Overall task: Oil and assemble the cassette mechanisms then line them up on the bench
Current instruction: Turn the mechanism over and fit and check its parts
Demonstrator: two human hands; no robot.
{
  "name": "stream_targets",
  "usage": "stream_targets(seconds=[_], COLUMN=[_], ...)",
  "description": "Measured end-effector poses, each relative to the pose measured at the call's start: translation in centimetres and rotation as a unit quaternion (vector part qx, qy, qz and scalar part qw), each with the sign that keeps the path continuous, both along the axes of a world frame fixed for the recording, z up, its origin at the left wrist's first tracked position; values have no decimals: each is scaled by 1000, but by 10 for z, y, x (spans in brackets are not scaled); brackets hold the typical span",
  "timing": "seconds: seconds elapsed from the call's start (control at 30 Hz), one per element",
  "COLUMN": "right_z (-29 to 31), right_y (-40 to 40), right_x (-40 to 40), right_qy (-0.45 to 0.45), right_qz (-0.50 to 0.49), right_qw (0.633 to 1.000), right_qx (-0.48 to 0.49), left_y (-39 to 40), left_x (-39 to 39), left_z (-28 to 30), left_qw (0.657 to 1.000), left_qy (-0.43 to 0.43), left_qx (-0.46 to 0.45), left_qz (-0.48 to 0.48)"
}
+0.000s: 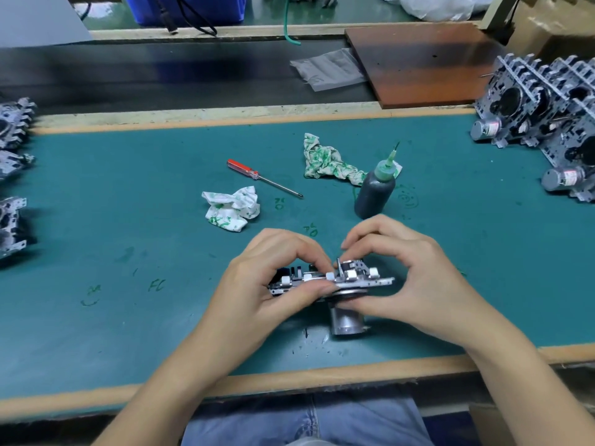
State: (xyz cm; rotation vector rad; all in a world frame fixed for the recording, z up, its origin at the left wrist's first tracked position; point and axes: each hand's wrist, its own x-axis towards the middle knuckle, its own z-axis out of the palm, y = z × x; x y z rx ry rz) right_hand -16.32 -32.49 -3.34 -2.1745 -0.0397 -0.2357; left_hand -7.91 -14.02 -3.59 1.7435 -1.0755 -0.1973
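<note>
- While my left hand [273,278] pinches the flat grey metal cassette mechanism with white plastic tabs [331,280] by its near edge, just above the green tabletop [128,220], I should keep it level.
- Right hand [402,272] — fingertips curled onto a small upright part on top, thumb under the plate; press gently, straight down.
- Dark squeeze oil bottle with green nozzle [375,188] stands just beyond — within reach.

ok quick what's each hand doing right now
Left hand: fingers grip the cassette mechanism.
Right hand: fingers pinch the same mechanism from above and below.
</note>
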Motion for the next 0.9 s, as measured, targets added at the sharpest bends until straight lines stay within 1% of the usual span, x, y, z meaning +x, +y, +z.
stream_targets(seconds=[0.2, 0.3, 0.37, 0.47, 0.53, 0.6, 0.67, 0.77, 0.83, 0.9], right_z=[3, 6, 5, -2, -9, -15, -20, -22, -24, -27], right_y=[-5, -8, -9, -6, -3, -2, -3, -4, -4, -3], right_x=[5, 9, 9, 4, -2, -8, -12, -12, -9, -7], right_qy=[3, 3, 2, -2, -13, -31, -39, -43, -36, -25], right_qz=[43, 39, 30, 20, 1, -13, -24, -23, -13, -3], right_qw=[999, 999, 999, 1000, 1000, 999, 997, 994, 992, 988], right_qx=[5, -21, -24, -3, 2, 13, 57, 94, 117, 151], left_y=[1, -1, -3, -3, -3, -2, -1, -5, -10, -14], left_x=[-1, 2, 6, 11, 13, 14, 12, 9, 7, 6], left_z=[-2, 0, 2, 6, 8, 10, 13, 18, 20, 19], left_qw=[1000, 1000, 1000, 997, 996, 997, 998, 993, 990, 989], left_qy=[-21, -16, -1, 57, 68, 41, -15, -111, -136, -141], left_qx=[11, 10, 11, 16, 22, 33, 46, 44, 38, 37], left_qz=[-7, -12, -17, -44, -54, -59, -51, 1, 11, 2])
